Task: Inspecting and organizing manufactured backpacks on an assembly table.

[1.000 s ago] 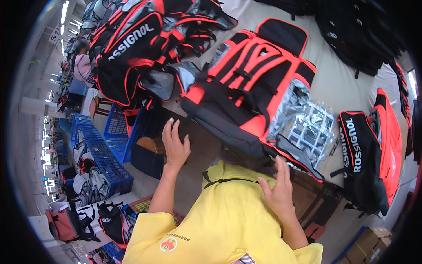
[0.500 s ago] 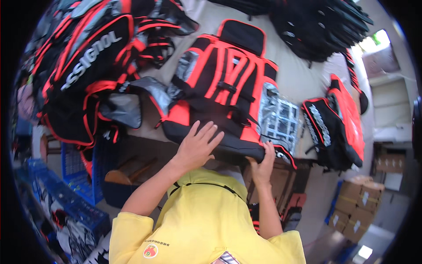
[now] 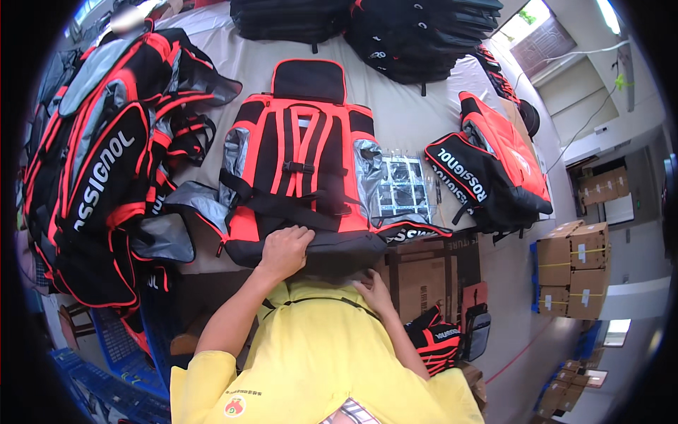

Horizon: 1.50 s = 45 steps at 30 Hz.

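Note:
A red and black backpack (image 3: 300,169) lies on the table, straps up and its black base toward me. Its top flap is folded out on the far side, and silver-lined side panels spread to both sides. My left hand (image 3: 286,251) bears on the black base near its middle, fingers bent and close together against the fabric. Lower and to the right, my right hand (image 3: 374,291) grips the near edge of that base between thumb and fingers; some fingertips are hidden. Beside the backpack's right side lies a clear plastic packet (image 3: 406,185) with a white grid.
A heap of similar backpacks (image 3: 92,162) rises at the left. Another backpack (image 3: 494,166) stands at the right table edge. Black stacked pieces (image 3: 417,39) lie at the far side. Cartons (image 3: 572,268) stand on the floor at right, blue crates (image 3: 123,339) at lower left.
My view has swung, so the table things sit further left. The right hand has come down off the base's right corner to its near edge; the left hand's spread fingers have drawn together.

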Available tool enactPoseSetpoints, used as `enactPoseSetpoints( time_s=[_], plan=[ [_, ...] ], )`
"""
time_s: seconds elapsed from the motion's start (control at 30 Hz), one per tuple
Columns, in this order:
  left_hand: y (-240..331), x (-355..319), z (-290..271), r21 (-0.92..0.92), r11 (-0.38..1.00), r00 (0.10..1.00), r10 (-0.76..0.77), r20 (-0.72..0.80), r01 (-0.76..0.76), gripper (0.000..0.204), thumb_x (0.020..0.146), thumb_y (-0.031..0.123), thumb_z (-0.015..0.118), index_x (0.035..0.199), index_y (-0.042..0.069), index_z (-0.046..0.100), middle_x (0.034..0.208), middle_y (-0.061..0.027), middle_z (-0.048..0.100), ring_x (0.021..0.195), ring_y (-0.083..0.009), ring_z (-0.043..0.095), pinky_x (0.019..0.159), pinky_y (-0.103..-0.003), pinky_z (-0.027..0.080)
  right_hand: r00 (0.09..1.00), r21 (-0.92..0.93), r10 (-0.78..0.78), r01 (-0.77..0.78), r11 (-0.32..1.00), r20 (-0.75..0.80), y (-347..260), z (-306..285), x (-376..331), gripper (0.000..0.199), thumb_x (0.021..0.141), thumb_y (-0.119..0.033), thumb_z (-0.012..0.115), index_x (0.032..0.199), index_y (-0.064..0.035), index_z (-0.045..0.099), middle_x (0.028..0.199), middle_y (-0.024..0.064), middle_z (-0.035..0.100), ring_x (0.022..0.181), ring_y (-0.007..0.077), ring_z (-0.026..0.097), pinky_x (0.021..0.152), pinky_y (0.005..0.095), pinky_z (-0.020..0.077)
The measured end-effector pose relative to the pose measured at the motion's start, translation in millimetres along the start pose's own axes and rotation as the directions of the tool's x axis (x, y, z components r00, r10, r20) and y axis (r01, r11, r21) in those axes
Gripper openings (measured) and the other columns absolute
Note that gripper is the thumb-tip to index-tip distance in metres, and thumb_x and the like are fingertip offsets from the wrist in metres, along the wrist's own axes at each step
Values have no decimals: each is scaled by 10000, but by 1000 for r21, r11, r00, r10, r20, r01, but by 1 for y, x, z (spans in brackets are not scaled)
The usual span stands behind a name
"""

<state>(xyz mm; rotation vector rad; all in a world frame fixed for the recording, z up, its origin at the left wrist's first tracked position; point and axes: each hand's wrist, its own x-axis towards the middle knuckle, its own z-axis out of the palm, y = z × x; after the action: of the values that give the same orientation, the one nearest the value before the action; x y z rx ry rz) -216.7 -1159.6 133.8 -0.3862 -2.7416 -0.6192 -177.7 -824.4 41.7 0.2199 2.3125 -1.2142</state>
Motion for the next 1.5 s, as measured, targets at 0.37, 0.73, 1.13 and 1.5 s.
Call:
enactPoseSetpoints(
  time_s=[0.37,0.73,1.13,1.5],
  plan=[
    [1,-20,-32,-80,997,1000,4,-3,-4,592,614,-1,790,1199,78,747,1197,-117,755,1122,-304,729,902,-415,606,941,145,-121,78,986,315,-50,-36,22,813,816,-302,934,1428,73,553,1362,226,694,1269,322,661,1074,407,520],
    [27,-7,-45,-66,985,883,-112,455,159,647,776,246,900,1341,9,692,1450,-215,624,1420,-432,522,1177,-508,444,337,-556,-811,599,577,-479,-162,-157,82,338,1061,-318,628,949,-31,767,932,213,754,906,325,734,811,473,567],
    [93,219,106,247,913,773,-407,487,325,430,1028,396,573,1088,-11,698,957,-255,756,896,-398,774,818,-493,602,712,-216,-662,626,750,-233,-77,-109,58,466,997,-420,722,682,-115,564,573,103,587,559,351,628,542,468,452],
    [-22,197,119,-635,171,618,-515,595,754,178,1063,188,635,1016,32,706,962,-63,781,887,-177,761,772,-346,588,544,81,-835,839,538,-81,-124,-142,38,514,932,-469,789,646,-150,505,527,13,506,508,218,553,561,373,412]
  ],
)
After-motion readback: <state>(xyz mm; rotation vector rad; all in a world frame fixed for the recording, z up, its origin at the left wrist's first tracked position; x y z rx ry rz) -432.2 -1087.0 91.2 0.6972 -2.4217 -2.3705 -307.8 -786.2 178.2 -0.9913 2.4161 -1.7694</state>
